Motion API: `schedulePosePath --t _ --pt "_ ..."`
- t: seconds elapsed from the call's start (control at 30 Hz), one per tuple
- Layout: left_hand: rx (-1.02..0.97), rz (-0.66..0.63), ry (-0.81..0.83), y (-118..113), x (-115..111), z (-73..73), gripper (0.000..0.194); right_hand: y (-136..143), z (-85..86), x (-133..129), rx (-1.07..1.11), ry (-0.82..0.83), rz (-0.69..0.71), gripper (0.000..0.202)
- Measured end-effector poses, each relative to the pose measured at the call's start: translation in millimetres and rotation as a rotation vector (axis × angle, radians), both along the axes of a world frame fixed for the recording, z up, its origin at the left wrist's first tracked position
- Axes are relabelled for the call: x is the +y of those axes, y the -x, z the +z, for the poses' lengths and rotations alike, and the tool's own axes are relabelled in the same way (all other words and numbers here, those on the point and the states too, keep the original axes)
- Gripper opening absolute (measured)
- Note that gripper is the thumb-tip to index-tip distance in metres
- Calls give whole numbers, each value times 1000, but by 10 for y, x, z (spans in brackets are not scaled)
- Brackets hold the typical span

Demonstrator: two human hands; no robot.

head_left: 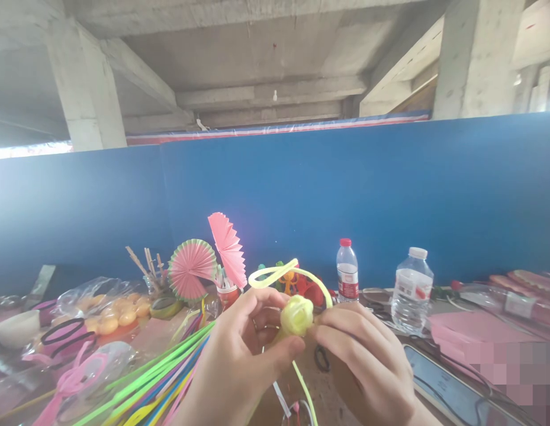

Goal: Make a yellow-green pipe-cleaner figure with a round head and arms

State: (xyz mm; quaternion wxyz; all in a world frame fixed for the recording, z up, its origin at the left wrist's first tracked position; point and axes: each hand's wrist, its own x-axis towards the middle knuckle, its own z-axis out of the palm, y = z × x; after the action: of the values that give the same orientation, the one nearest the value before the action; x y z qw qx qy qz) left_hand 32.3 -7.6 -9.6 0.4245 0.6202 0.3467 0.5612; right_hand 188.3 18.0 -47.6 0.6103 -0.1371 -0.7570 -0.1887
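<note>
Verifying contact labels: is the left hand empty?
No; the left hand holds a pale yellow coiled bundle.

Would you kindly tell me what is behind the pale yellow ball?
Beyond the pale yellow ball, small red and orange items show, with the blue partition farther back. What lies directly behind the ball, or behind the left hand and right hand, is covered.

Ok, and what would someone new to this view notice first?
Probably the pale yellow coiled ball, low in the centre, held in the fingers of the left hand, with the right hand beside it. Next, two pink pleated fans to its left. A broad blue panel spans the view behind them.
</note>
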Motion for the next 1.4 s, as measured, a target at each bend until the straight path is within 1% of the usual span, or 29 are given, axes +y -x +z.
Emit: schedulePosePath --t 0.1,0.23,0.37,0.43,0.5,0.57,0.63,0.7,0.77,0.8,0.83,0.87,0.93,0.97,1.0,1.07,1.2,1.27,1.4 --pt "12 49 -19 -8 11 -7 16 -10 11 -15 -17 0 4 23" --pt "-1 49 -23 -16 26 -11 14 -20 -1 -14 -22 30 21 24" --pt "6 67 -60 -18 31 -12 12 -2 -7 -7 19 9 39 23" --pt "3 69 -76 -17 30 -13 12 24 -2 -8 75 -4 75 30" --pt "-20 60 -84 -20 25 -13 13 58 -1 -15 150 28 129 39" --pt "-39 53 -107 -29 20 -9 13 91 -9 -24 228 99 195 43" --pt "-50 61 -148 -40 17 -4 13 117 -25 -32 302 169 262 41" --pt "-61 87 -186 -47 19 -2 12 131 -36 -39 398 221 323 37" --pt "-75 131 -216 -42 24 -8 12 134 -30 -46 519 319 342 28" --pt "-77 152 -232 -35 27 -15 12 131 -19 -50 561 413 358 19" --pt "-77 168 -250 -25 30 -24 13 127 -2 -54 580 541 388 8" --pt "-75 180 -273 -15 34 -36 13 121 17 -57 581 691 439 4" --pt "-70 191 -335 7 42 -65 15 105 60 -65 566 970 591 16" --pt "-71 192 -371 15 46 -81 17 96 81 -69 563 1059 677 19" --pt "-73 192 -403 20 52 -99 19 87 100 -74 564 1107 748 21" --pt "-92 190 -449 21 65 -135 23 67 133 -88 563 1125 835 21" --pt "-141 182 -478 8 100 -194 30 31 188 -124 555 1120 868 14" --pt "-127 178 -494 6 119 -210 30 20 207 -128 558 1113 889 12" --pt "-98 172 -504 10 146 -220 25 12 213 -97 543 1120 986 13"
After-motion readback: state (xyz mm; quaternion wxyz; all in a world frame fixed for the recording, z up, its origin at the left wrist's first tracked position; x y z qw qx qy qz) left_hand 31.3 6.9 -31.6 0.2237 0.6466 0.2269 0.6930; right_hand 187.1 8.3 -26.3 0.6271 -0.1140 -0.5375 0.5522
